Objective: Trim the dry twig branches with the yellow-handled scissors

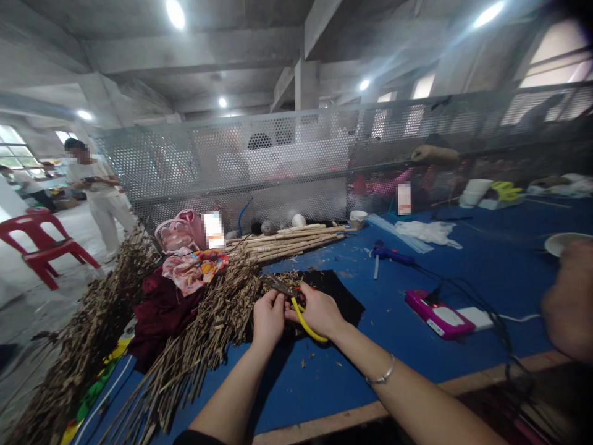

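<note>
While your left hand (267,316) pinches a dry twig (273,285) steady, your right hand (317,311) grips yellow-handled cutters (303,321) — blades near it; twig pile (204,334) alongside.

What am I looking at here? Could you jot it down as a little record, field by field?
place: workshop bench with a blue table
left hand: pinching a dry twig
right hand: gripping yellow-handled cutters
under the hands: black mat
left of the hands: heap of dry twigs, dark red cloth
behind: bamboo sticks, mesh screen
right side: pink device, blue glue gun
others: a person standing far left
</note>
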The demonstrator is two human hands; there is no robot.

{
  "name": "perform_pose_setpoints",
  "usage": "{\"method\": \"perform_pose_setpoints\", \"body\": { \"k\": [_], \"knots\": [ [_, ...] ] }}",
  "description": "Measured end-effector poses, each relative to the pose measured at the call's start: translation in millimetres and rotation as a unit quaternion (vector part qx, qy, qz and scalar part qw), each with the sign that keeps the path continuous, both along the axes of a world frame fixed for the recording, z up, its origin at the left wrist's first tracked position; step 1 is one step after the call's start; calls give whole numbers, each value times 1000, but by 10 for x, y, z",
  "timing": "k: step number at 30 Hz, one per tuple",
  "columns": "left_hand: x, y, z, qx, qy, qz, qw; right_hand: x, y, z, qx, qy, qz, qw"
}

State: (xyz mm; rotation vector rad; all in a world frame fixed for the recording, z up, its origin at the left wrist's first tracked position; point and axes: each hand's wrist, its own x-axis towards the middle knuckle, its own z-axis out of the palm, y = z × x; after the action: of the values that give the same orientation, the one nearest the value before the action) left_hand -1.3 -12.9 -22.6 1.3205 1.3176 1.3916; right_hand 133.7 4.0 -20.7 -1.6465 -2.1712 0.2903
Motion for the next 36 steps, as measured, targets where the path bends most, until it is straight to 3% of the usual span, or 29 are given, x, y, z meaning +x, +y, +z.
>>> {"method": "perform_pose_setpoints", "body": {
  "k": [8, 16, 23, 36],
  "knots": [
    [-44, 40, -47, 36, 24, 31, 999, 2, 23, -21, -4, -1, -16, 1000],
    [-26, 85, -17, -30, -160, 5, 987, 13, 27, -26, 3, -3, -8, 1000],
    [-17, 66, 10, -48, -180, 16, 982, 24, 42, -62, 18, 43, 46, 998],
    [25, 15, 51, -55, -213, 2, 975, 14, 44, -86, 12, 90, 65, 994]
  ]
}}
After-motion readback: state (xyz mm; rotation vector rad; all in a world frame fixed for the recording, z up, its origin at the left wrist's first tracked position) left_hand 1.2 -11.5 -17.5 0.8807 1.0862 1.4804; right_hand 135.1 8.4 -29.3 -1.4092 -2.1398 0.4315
